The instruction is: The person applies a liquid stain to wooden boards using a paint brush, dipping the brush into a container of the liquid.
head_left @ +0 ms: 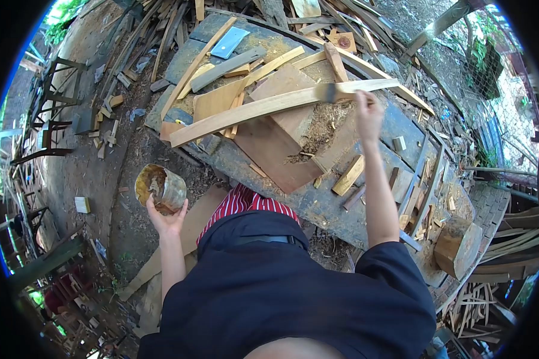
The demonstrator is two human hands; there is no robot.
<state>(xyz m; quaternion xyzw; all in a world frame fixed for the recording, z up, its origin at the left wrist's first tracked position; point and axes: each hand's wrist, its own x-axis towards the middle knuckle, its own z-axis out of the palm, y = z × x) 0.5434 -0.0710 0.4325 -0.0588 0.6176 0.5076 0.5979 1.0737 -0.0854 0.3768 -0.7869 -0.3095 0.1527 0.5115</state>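
Observation:
My left hand (167, 219) grips a stained, round, open-topped tub (174, 191) from below, off the left side of the workbench. Brown residue coats its inside. In my right hand (369, 113) is a paintbrush (327, 93), somewhat blurred, its dark bristles pointing left. The bristles lie over a long, slightly curved wooden plank (239, 116) and appear to touch its face. This plank spans the bench from left to upper right, above other boards.
The dark workbench (305, 206) carries plywood pieces (263, 146), wood shavings (323, 128), offcuts and a blue flat item (230, 42). A wooden block (458, 246) stands at the right end. Scrap timber piles lie behind; chair frames (57, 107) stand at left.

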